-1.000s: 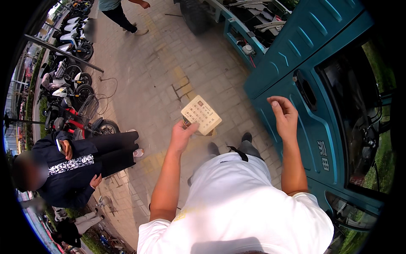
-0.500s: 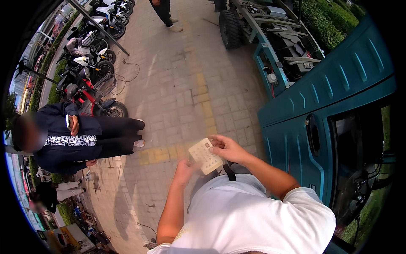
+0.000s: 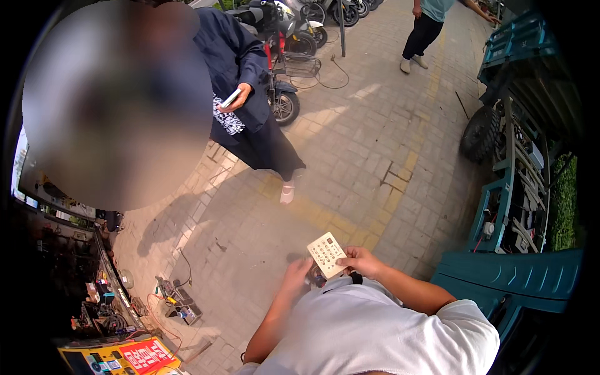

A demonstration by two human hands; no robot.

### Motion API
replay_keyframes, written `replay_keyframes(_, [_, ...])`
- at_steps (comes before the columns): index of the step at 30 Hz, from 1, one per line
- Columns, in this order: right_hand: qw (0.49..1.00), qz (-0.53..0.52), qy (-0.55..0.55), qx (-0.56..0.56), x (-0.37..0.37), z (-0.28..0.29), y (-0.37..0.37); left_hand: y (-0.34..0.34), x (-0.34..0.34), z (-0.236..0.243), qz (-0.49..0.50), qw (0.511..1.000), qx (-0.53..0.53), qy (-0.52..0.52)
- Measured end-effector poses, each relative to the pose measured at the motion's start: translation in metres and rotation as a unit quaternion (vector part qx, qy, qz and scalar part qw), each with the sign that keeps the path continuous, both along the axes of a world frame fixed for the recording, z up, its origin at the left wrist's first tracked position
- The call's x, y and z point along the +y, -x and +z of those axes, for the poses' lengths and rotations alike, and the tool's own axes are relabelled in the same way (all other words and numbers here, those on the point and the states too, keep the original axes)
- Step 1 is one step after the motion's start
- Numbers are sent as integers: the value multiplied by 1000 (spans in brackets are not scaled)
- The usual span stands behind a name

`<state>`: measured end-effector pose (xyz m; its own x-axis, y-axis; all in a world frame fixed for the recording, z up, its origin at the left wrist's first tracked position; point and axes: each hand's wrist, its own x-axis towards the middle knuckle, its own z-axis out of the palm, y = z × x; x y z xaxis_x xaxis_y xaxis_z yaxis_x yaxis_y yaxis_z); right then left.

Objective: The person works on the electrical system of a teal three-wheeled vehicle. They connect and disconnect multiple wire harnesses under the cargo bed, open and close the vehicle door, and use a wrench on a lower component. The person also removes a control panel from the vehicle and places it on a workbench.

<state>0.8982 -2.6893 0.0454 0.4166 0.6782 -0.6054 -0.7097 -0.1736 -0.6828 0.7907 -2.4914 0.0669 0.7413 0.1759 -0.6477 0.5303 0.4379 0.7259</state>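
A flat cream square panel (image 3: 326, 253), printed with rows of small round marks and one dark square near a corner, is held up in front of my waist. My right hand (image 3: 362, 261) is closed on its right edge, thumb on the face and fingers behind. My left hand (image 3: 297, 273) is by the panel's left edge. It is a little blurred, and I cannot tell whether its fingers touch the panel.
Ahead on the left, a person in a dark jacket (image 3: 237, 62) holds a phone (image 3: 231, 98). Another person (image 3: 426, 28) stands farther off. A teal vehicle (image 3: 512, 275) is close on my right. Scooters (image 3: 285, 100) line the back; tools (image 3: 179, 300) lie on the paving at left.
My view has swung to the left, so the person with the phone appears larger and nearer. The panel is still in my right hand; my left hand is slightly apart from its face.
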Motion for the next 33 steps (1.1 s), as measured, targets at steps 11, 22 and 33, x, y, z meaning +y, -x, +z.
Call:
replay_keyframes(11, [972, 226, -8, -70, 355, 13, 5, 105, 297, -23, 131, 986, -52, -86])
replay_keyframes(22, [742, 518, -67, -420, 649, -27, 48, 164, 466, -30, 248, 897, 222, -290])
replay_keyframes(33, [624, 656, -145, -399, 997, -48, 205, 305, 720, -66, 472, 819, 255, -204])
